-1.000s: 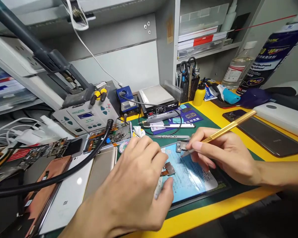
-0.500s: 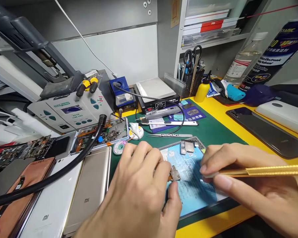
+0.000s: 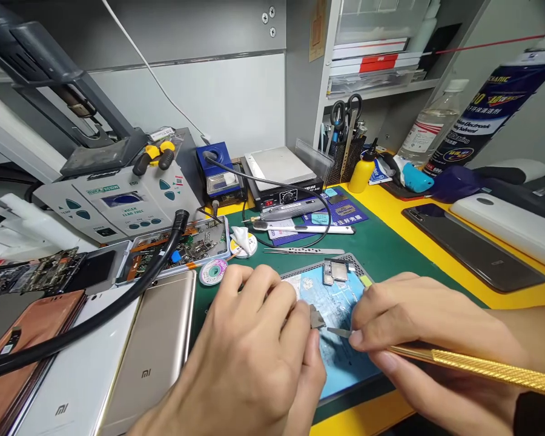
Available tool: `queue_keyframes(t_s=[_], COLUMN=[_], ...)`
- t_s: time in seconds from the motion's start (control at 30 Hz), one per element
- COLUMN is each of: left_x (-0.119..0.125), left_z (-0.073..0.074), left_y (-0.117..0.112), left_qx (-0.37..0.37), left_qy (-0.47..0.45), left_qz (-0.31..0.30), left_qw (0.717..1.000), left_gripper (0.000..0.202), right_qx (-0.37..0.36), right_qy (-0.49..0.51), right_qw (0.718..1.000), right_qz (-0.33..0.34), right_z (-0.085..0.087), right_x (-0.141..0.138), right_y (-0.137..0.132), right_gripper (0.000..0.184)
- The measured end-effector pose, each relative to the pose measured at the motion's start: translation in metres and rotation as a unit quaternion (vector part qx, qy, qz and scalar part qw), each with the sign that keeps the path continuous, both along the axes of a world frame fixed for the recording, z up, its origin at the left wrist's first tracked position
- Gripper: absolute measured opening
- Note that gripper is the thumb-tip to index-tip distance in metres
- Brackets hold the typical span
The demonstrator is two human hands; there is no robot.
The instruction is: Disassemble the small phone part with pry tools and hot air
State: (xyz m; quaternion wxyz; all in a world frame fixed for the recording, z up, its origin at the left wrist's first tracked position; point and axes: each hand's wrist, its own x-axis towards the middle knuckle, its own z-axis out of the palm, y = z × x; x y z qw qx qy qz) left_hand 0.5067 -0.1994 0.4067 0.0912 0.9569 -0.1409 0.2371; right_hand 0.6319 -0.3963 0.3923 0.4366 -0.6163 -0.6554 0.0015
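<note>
My left hand (image 3: 263, 345) is closed over a small grey metal-shielded circuit board (image 3: 317, 317), whose far end sticks out past the fingertips. Between thumb and fingers of my right hand (image 3: 404, 327) is a craft knife (image 3: 481, 366) with a gold knurled handle. Its thin blade points left and its tip is close to the board's edge; whether they touch I cannot tell. Both hands are above a blue work pad (image 3: 345, 372). A second small metal-shielded part (image 3: 336, 272) lies on the pad's far side.
Tweezers (image 3: 304, 251), a toothbrush-like brush (image 3: 304, 228) and a solder spool (image 3: 213, 272) lie beyond the pad. A black hose (image 3: 131, 303) arches over several phones at left. A hot-air station (image 3: 122, 203) and heating plate (image 3: 281, 172) stand behind; a dark phone (image 3: 472, 245) lies right.
My right hand has turned and brought the knife leftward, so its blade now shows beside the board. My left hand keeps its grip. The whole view has shifted slightly.
</note>
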Motion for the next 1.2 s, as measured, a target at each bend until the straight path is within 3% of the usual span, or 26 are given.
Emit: queue_keyframes(t_s=[0.1, 0.23, 0.43, 0.5, 0.7, 0.9, 1.2], left_x=[-0.002, -0.003, -0.003, -0.003, -0.001, -0.001, -0.003], left_z=[-0.001, -0.002, 0.000, -0.001, -0.005, 0.001, -0.002], left_y=[0.000, 0.001, -0.001, -0.001, 0.001, -0.003, -0.001], left_qx=[-0.004, -0.006, -0.006, -0.007, 0.002, 0.008, 0.009], left_qy=[-0.009, -0.001, 0.005, -0.006, -0.043, -0.017, -0.006], left_qz=[-0.009, -0.017, -0.009, -0.010, -0.013, -0.003, 0.001], left_qw=[1.000, 1.000, 1.000, 1.000, 0.999, 1.000, 1.000], left_gripper=[0.016, 0.016, 0.016, 0.016, 0.017, 0.016, 0.017], right_qx=[0.004, -0.018, -0.026, -0.024, 0.050, 0.045, 0.034], right_qy=[0.015, 0.061, 0.065, 0.059, -0.037, -0.050, -0.051], right_qw=[1.000, 0.993, 0.991, 0.992, 0.998, 0.998, 0.998], right_qz=[-0.020, -0.097, -0.118, -0.111, -0.001, -0.013, -0.022], right_z=[-0.001, -0.004, -0.006, -0.006, -0.003, -0.003, -0.002], right_x=[-0.003, -0.015, -0.020, -0.016, 0.003, 0.003, 0.002], right_y=[-0.001, -0.005, -0.007, -0.005, 0.003, 0.003, 0.002], right_gripper=[0.043, 0.036, 0.033, 0.034, 0.038, 0.036, 0.038])
